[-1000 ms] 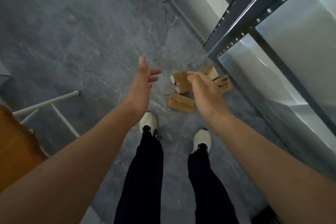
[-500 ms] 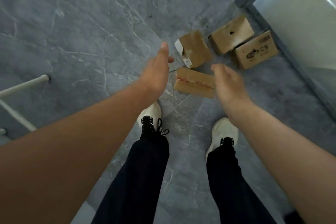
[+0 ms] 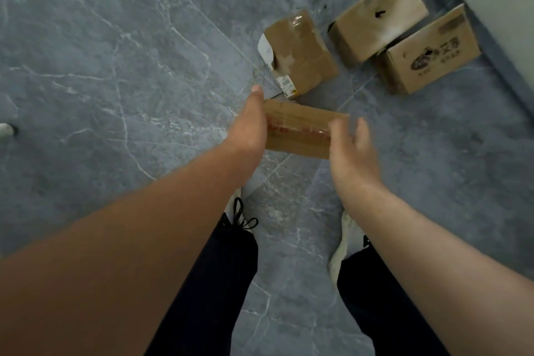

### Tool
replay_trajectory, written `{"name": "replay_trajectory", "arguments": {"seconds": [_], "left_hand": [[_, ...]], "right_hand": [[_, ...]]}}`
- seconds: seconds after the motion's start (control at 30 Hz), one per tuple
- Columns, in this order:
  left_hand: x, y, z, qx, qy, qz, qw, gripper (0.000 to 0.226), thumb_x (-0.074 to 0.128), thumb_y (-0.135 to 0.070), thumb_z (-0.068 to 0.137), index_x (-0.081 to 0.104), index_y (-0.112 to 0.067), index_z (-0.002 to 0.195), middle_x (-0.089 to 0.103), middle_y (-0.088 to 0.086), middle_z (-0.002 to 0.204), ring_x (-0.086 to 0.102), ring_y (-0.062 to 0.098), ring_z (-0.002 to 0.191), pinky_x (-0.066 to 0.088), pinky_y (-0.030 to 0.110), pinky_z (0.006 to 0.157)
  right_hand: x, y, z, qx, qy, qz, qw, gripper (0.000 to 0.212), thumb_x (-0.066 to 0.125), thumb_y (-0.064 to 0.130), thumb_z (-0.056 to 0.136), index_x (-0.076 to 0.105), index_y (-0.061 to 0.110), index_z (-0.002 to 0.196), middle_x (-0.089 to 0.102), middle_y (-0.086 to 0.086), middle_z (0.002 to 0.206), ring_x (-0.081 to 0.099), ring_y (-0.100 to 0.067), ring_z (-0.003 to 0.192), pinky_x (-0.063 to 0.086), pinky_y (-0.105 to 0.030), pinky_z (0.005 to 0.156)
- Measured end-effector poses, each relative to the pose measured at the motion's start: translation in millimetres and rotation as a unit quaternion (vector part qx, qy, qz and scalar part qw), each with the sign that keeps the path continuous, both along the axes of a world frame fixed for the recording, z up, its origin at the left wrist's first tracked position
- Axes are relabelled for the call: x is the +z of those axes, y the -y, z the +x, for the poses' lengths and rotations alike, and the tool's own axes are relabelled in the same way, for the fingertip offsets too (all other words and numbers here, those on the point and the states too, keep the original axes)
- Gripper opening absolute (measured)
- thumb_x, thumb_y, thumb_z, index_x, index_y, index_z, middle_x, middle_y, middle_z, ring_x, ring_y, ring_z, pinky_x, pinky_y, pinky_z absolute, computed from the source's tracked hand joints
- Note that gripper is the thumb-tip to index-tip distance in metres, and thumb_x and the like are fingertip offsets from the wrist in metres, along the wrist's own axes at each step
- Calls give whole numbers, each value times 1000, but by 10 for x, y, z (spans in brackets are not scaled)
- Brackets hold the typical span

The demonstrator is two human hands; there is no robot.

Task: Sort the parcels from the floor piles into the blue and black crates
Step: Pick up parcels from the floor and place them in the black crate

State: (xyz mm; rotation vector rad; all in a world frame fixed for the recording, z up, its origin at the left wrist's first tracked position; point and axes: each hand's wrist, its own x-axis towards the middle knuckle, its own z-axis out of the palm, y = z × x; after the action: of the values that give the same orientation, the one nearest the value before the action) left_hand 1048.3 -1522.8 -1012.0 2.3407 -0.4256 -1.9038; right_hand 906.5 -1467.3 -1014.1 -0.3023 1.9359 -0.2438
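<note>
Several cardboard parcels lie on the grey marble floor. Nearest is a flat long parcel (image 3: 297, 131) with red tape along its top. My left hand (image 3: 250, 127) is at its left end and my right hand (image 3: 351, 150) at its right end, both with fingers straight and spread; whether they touch it is unclear. Beyond it lies a parcel with a torn white label (image 3: 300, 52). Further right sit a plain brown box (image 3: 378, 20) and a printed box (image 3: 430, 55). No crate is in view.
A grey metal rack base (image 3: 450, 0) runs along the top right beside a pale wall. My two white shoes (image 3: 345, 246) stand just short of the parcels. A white furniture foot (image 3: 5, 128) shows at the left edge.
I have bent closer to the floor, so the parcels look larger. Both hands have dropped from above the pile to either end of the flat taped parcel.
</note>
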Motion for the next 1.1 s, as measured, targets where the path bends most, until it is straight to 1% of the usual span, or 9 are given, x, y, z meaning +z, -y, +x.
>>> {"name": "replay_trajectory", "arguments": {"seconds": [0.13,0.27,0.33,0.47,0.53,0.63,0.87,1.03,1.1], "left_hand": [[278,-24,45,28,28,9,999,86,28,-80,90,51,-16,143,57,9,138,54,31,127,34,50,117],[745,16,130,26,38,-2,999,109,26,-88,66,52,-19,147,58,11,141,55,32,128,37,51,116],[1005,73,157,30,50,-3,998,110,27,-90,65,55,-19,144,59,11,140,56,30,127,38,50,116],[1595,255,171,45,51,-28,997,66,27,-72,98,66,-23,122,65,8,125,59,27,119,41,47,113],[1878,368,186,43,47,-48,997,54,27,-64,103,64,-25,96,65,4,106,61,24,109,44,43,107],[2328,572,177,42,41,-87,995,51,27,-58,106,58,-24,84,61,2,92,58,17,90,44,40,102],[3522,1067,125,42,20,-194,980,50,27,-59,105,58,-23,89,61,5,100,56,22,101,38,51,113],[4487,1247,195,19,-12,-276,961,74,28,-67,100,52,-11,142,60,15,139,55,26,125,32,42,104],[4930,1258,243,9,-30,-308,951,74,29,-64,102,50,-5,142,62,16,135,55,27,128,29,38,99]], "right_hand": [[299,-41,58,-6,-18,-11,1000,93,37,73,89,35,22,167,44,-5,166,43,-26,150,32,-50,126],[732,-39,105,-37,-19,-33,999,85,29,79,71,71,20,116,63,-12,130,62,-27,116,49,-55,107],[1044,22,159,-63,-1,-48,997,70,33,74,76,70,19,98,64,-15,125,63,-24,103,52,-49,95],[1580,131,178,-64,7,-82,995,35,41,50,107,63,24,112,54,-7,130,52,-5,93,36,-21,72],[1843,224,178,-71,-3,-95,993,25,40,45,110,58,29,105,50,-2,128,49,-3,91,31,-20,69],[2257,406,224,-91,-24,-132,987,25,41,42,110,51,27,93,49,-4,122,48,-7,88,34,-25,68],[3341,912,361,-132,-77,-276,949,27,41,51,107,48,30,92,53,2,111,54,-14,102,40,-30,73],[4349,1091,442,-130,-115,-358,918,39,33,73,91,43,37,99,51,-1,123,56,-19,113,52,-40,90],[4822,1147,422,-121,-135,-390,903,43,35,70,94,44,31,107,50,-2,122,58,-19,111,57,-42,90]]}}
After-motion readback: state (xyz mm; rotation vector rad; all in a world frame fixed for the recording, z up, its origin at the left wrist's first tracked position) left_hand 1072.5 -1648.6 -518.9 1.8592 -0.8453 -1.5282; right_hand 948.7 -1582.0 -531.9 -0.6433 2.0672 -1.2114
